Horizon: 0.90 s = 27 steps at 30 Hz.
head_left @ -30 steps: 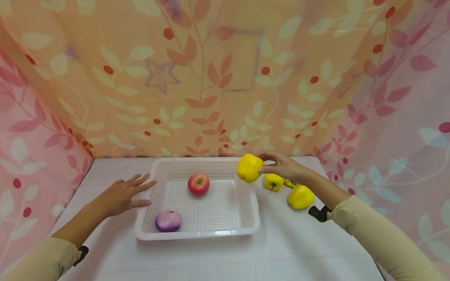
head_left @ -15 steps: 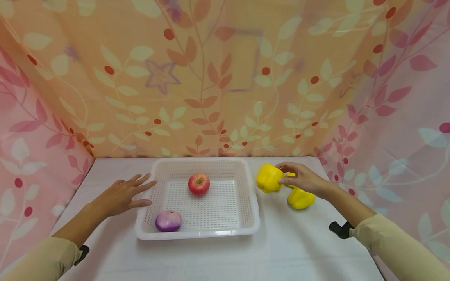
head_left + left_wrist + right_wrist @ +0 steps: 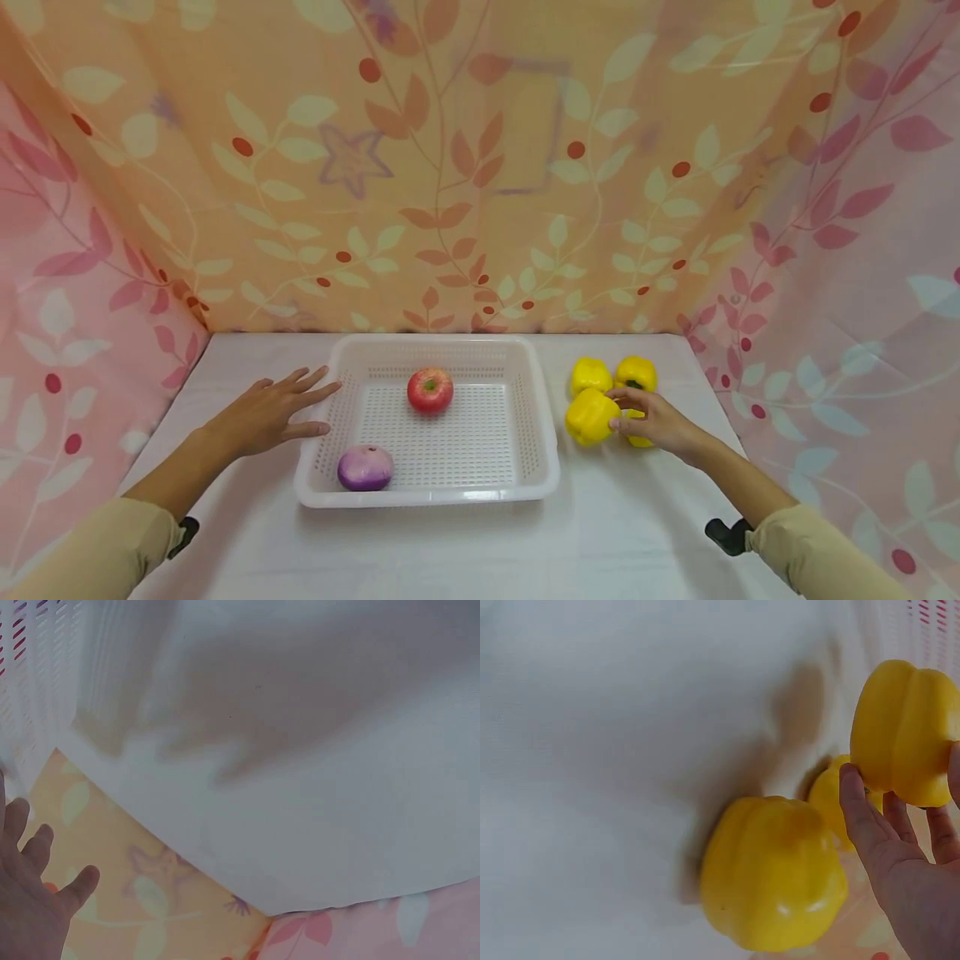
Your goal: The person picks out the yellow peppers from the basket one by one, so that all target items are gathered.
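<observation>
My right hand (image 3: 656, 427) pinches a yellow bell pepper (image 3: 591, 417) by its right side, just right of the basket. In the right wrist view the held bell pepper (image 3: 900, 735) hangs above the white cloth, its shadow apart from it. Three more yellow peppers are close by: one bell pepper (image 3: 588, 375) behind the held one, another bell pepper (image 3: 637, 372) at the back right, and a third partly hidden by the hand. My left hand (image 3: 270, 415), fingers spread and holding nothing, is at the left rim of the white plastic basket (image 3: 427, 498).
Inside the basket are a red apple (image 3: 431, 392) toward the back and a round purple eggplant (image 3: 365, 467) in the front left corner. A white cloth (image 3: 450, 558) covers the table. Patterned curtains (image 3: 480, 167) close off the back and both sides.
My right hand has carried the bell pepper from over the basket's right rim rightward, then down and nearer to me. The left hand stays by the rim. The basket's contents have not moved.
</observation>
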Motion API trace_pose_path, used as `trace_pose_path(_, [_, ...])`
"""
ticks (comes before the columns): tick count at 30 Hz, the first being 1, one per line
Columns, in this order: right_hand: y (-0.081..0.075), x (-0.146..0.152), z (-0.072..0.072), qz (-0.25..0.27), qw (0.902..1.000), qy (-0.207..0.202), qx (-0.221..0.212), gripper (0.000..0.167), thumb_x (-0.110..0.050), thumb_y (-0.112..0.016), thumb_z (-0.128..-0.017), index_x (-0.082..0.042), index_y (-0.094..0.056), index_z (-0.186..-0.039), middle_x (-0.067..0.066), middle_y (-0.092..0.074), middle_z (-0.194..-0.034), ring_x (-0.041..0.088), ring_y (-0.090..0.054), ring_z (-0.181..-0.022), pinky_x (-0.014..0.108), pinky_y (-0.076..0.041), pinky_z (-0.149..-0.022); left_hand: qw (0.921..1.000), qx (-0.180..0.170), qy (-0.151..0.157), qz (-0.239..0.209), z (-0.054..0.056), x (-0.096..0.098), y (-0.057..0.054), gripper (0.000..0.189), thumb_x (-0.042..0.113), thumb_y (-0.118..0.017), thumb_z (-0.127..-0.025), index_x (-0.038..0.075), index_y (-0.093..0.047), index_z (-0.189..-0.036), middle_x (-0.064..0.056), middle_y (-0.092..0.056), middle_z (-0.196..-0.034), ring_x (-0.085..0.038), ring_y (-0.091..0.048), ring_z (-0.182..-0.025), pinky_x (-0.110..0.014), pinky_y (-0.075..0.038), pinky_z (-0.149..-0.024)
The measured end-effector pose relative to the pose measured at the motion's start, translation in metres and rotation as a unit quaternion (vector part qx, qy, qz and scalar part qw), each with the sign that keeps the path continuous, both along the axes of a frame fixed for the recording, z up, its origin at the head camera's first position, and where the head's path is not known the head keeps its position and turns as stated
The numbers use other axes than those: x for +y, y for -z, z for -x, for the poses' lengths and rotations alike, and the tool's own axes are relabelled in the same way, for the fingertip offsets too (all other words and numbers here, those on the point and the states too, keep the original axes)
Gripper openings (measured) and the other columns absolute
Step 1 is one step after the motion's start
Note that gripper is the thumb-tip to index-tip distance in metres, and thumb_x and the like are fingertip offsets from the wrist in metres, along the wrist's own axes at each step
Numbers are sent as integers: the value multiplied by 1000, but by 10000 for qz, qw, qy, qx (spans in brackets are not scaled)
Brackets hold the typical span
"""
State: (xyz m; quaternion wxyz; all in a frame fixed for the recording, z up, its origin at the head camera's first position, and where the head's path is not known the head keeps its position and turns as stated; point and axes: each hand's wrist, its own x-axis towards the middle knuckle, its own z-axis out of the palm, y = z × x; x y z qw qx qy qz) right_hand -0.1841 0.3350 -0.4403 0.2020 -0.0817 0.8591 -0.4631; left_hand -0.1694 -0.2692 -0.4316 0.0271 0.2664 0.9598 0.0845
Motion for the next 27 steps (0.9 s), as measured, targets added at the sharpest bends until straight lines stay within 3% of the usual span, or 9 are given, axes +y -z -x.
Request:
trace_pose_path(13, [38,4,-7,120,9994,267,-168,56,-28,-70,-94,-1,-49,-139,22,-51,-140,42,-45,-129,44,-51,-100,9999,-69,-80,-17,1,-2,2,74,59,-63,-90,19,-46,-150,-19,-36,-157,-49,-31,-141,-73,-33,-101])
trace_pose_path(20, [44,1,-7,228,9982,395,-382,51,-27,-68,-96,-5,-49,-138,21,-54,-134,31,-58,-112,42,-55,-94,9997,-175,-136,-57,1,0,0,73,57,-64,-90,19,-46,-150,-19,-35,-157,-49,-30,-142,-74,-32,-102])
trace_pose_path(27, [37,-1,-6,-168,9989,318,-311,60,-34,-65,-97,-6,-44,-147,25,-53,-138,34,-58,-115,45,-56,-92,10000,-55,-64,-8,2,-2,1,73,55,-66,-89,19,-47,-149,-19,-37,-156,-49,-32,-141,-74,-32,-102])
